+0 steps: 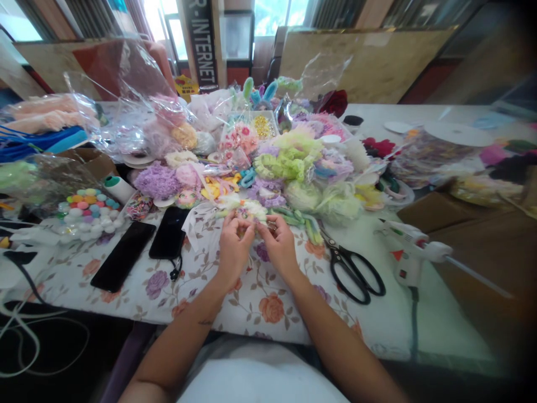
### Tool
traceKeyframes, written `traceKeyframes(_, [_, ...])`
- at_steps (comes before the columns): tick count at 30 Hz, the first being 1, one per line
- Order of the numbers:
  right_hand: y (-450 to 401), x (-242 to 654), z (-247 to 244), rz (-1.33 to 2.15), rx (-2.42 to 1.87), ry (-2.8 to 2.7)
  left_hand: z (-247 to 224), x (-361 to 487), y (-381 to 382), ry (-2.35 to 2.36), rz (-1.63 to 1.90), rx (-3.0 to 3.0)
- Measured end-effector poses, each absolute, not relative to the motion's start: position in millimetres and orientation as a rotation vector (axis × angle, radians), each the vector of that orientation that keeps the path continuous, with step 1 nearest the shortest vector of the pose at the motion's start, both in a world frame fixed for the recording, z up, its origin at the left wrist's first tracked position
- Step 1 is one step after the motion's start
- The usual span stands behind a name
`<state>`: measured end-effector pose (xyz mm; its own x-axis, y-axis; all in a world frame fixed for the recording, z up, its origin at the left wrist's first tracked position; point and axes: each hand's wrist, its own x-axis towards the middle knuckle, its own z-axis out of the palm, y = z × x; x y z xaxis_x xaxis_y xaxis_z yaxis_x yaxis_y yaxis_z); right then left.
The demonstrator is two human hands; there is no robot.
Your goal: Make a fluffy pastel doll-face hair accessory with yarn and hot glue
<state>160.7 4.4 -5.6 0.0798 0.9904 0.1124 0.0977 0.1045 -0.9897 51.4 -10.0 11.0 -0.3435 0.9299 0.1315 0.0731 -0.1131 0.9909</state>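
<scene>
In front of me, my left hand (235, 246) and my right hand (280, 246) come close together above the flowered cloth. Between their fingertips is a small doll-like craft piece (244, 212) with a painted face and pale yellow fluffy trim. Both hands are closed, thumbs and fingers pinching its near edge; the fingers hide its lower part. White ribbon (197, 224) lies to the left of it. Pale green fuzzy stems (311, 226) rest beyond my right hand. Black-handled scissors (352, 274) lie to the right.
Two black phones (122, 254) lie at left, near a bag of coloured pom-poms (90, 210). A white glue gun (413, 252) with its cord is at right, beside a cardboard box (474, 246). Yarn, lace and plastic bags pile up behind, including lime-green ruffled trim (289, 157).
</scene>
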Motion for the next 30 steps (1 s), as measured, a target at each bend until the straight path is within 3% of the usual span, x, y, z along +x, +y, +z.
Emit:
traceKeyframes(11, [1.9,158.9,-6.0,1.058,-1.233,-1.254,9.9,55.4,-13.2,1.480,1.606,1.159])
traceKeyframes(18, [1.4,156.6,-3.8,1.030,-1.215,-1.246,5.8,54.0,-13.2,1.686,1.443,1.437])
traceKeyframes(30, [3.3,162.2,-2.2,1.112,-1.152,-1.239,5.6,41.3,-8.0,1.603,1.433,1.304])
